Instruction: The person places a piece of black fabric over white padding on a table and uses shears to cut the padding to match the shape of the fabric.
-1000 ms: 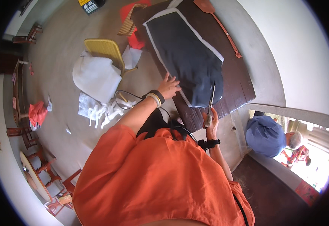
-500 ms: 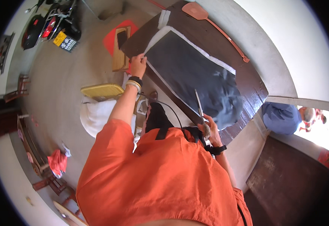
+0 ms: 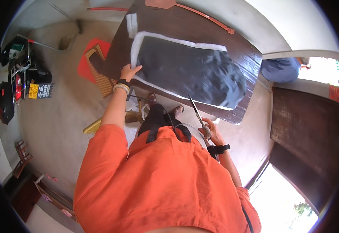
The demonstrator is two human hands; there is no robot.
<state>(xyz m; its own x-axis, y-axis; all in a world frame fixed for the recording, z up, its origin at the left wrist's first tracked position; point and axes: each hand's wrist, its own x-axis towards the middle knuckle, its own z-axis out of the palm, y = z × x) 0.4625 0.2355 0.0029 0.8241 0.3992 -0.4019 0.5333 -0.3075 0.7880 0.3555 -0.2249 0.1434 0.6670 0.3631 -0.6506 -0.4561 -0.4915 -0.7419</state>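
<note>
A dark grey fabric piece (image 3: 185, 70) with a white backing showing along its edges lies on the dark wooden table (image 3: 247, 56). My left hand (image 3: 128, 72) grips the fabric at its left end, near the lower corner, fingers bent at the edge. My right hand (image 3: 212, 130) is closed on the handles of long scissors (image 3: 196, 108), held out over the table's near edge, blades pointing up-left beside the fabric's lower edge. A narrow white strip (image 3: 132, 25) lies on the table beyond the fabric's upper left corner.
An orange paddle-shaped tool (image 3: 200, 13) lies along the table's back. A red seat with a ribbed board (image 3: 99, 73) and yellow chair (image 3: 95, 125) stand left, a motorbike (image 3: 18, 77) farther out. A person in blue (image 3: 280, 70) is by the bright opening, right.
My view has swung round. My left hand has gone from the middle of the fabric's long edge to its left end and gripped it. The scissors have moved off the fabric toward me.
</note>
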